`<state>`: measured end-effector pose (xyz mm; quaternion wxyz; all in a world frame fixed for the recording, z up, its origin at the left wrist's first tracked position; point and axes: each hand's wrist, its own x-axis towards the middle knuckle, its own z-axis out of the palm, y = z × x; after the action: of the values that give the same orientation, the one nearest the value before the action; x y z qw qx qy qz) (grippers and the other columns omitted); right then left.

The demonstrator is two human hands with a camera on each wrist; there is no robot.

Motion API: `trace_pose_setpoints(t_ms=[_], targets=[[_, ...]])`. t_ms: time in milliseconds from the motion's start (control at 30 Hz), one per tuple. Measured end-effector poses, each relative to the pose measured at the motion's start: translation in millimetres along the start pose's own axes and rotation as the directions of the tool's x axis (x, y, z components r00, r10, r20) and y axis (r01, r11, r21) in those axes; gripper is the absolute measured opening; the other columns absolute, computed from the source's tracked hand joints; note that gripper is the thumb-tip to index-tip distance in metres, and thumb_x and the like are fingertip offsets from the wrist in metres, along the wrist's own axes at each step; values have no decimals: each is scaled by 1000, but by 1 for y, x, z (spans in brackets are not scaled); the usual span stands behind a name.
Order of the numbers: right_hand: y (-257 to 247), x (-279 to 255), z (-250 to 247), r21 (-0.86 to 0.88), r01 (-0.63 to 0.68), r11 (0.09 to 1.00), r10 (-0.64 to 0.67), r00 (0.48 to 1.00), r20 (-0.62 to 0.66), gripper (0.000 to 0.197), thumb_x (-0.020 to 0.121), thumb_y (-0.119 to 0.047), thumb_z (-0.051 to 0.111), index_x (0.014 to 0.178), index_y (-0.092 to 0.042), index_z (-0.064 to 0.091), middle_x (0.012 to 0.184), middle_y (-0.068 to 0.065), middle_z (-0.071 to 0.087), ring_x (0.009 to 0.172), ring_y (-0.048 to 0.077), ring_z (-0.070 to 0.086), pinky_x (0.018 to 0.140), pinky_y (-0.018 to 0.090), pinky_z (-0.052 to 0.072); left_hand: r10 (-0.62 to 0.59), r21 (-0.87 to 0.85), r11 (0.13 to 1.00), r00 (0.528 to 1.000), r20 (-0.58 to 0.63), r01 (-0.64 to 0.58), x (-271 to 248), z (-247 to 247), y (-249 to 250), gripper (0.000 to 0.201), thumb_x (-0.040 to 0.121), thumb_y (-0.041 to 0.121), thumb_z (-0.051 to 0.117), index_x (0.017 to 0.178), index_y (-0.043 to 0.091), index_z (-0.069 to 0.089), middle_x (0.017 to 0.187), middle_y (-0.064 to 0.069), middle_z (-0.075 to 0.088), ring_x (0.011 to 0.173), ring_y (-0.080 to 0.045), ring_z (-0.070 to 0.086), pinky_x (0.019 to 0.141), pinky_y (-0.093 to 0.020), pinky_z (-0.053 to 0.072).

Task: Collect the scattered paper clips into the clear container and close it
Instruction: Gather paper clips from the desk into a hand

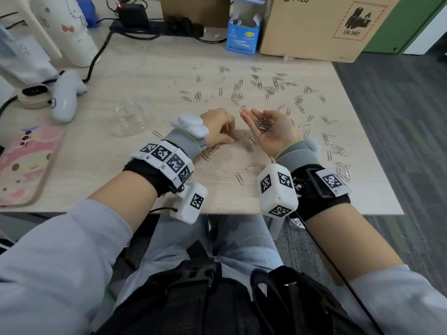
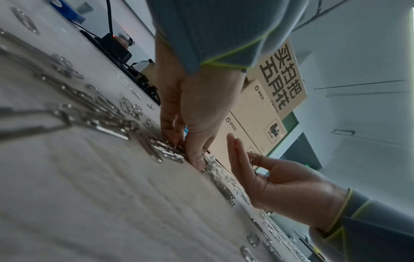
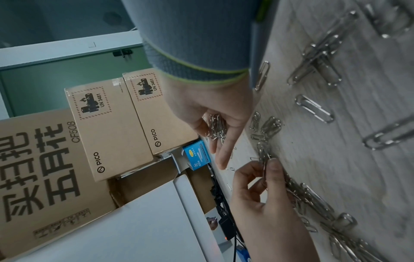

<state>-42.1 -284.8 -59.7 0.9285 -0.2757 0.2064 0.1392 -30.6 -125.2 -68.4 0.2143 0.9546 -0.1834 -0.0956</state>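
Pale wood of the table (image 1: 154, 68) carries paper clips (image 1: 266, 88) strewn from its middle to the right edge, while the clear container (image 1: 129, 119) sits open toward the left edge, seemingly empty, though glare blurs it. Near the front edge the left hand (image 1: 219, 128) pinches clips off the surface with thumb and fingertips (image 3: 274, 166), and the right hand (image 1: 273, 131) lies palm up, fingers loosely spread, cupping a small heap (image 3: 216, 126). To do this well, keep that palm level and close beside the picking fingers, then tip the heap into the container before it overfills.

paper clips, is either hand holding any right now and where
Right hand cradles a small pile of paper clips in its upturned palm. Left hand pinches clips at its fingertips, down at the table.
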Motion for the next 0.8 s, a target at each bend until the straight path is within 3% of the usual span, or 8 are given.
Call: trace_pose_setpoints(t_ms=[100,200,300,367,433,567,700,800], targets=[[0,0,-1,-24,-4,1000,4,1000,-10,25,95,-3,37,88,12,56,76,28,67,83,38,65,61,36,61,6,41,999,1000,-27,-5,3,1,1,26,81,22,67,101,6,63,109,-13,61,99,-30,55,71,-29,34],[-2,0,-2,-37,-11,999,11,1000,-22,25,96,-4,36,92,13,54,90,30,61,109,40,59,68,38,59,-2,9,1000,998,-55,3,5,-2,-2,23,82,18,66,101,6,64,105,-13,65,93,-26,58,73,-28,37],[-4,1,-4,-47,-17,999,14,998,-56,25,96,-5,37,93,12,54,93,30,59,121,39,53,70,39,57,-37,-132,991,998,-56,29,5,-4,-7,18,80,16,69,95,6,65,82,-4,65,49,1,58,56,-19,42],[-5,4,-4,-51,-17,999,13,997,-80,24,96,-6,37,92,11,55,96,29,58,120,38,54,69,40,57,-43,-251,968,996,-73,24,6,-8,-8,15,79,12,70,91,4,65,64,8,57,34,6,52,46,-11,42],[-4,9,-4,-85,-29,996,21,995,-96,25,96,-7,37,93,10,55,97,27,58,111,35,59,68,37,58,-4,-313,949,995,-100,-28,9,-15,-4,12,78,13,71,87,7,65,59,12,55,36,7,53,48,-7,43],[1,11,4,-189,-72,979,51,992,-115,25,97,-10,38,94,8,54,89,19,60,81,28,60,53,29,57,60,-357,929,992,-109,-95,20,-24,11,11,75,16,74,83,15,66,60,10,60,43,6,57,59,-23,52],[1,9,13,-144,-100,985,95,995,-44,32,99,-9,33,80,3,55,58,13,67,49,21,67,47,28,56,107,-306,941,985,-135,-144,35,-22,24,15,73,11,73,88,8,69,64,13,58,47,12,53,57,-4,41],[-5,13,12,-111,-88,990,83,995,-47,33,100,-9,32,78,2,54,51,13,66,43,22,66,49,28,56,115,-352,923,985,-128,-154,43,-24,28,20,73,1,68,91,10,69,76,3,63,53,8,57,60,-13,50]])
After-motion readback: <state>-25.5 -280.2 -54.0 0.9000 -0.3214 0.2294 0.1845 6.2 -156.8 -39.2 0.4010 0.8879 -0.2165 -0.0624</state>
